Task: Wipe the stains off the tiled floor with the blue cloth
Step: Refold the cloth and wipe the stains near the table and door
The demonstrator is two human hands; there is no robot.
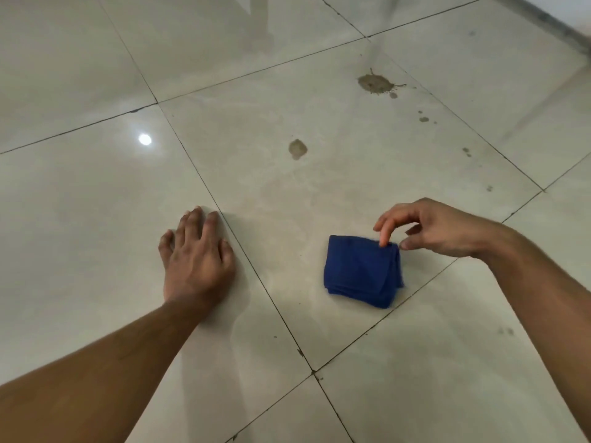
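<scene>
From the head camera I had the blue cloth [363, 270] lying folded on the tiled floor [319, 203], my right hand [438, 227] hovering at its far corner with the grip loosely spread, one fingertip just touching the edge and nothing pinched yet, while my left hand [196, 257] was pressed flat on the tile, fingers straight. As I judged it, the wiping had hardly begun: the big splat [374, 83], the smaller stain [298, 149] nearer the cloth and the scattered spots [424, 119] to the right all sat untouched.
</scene>
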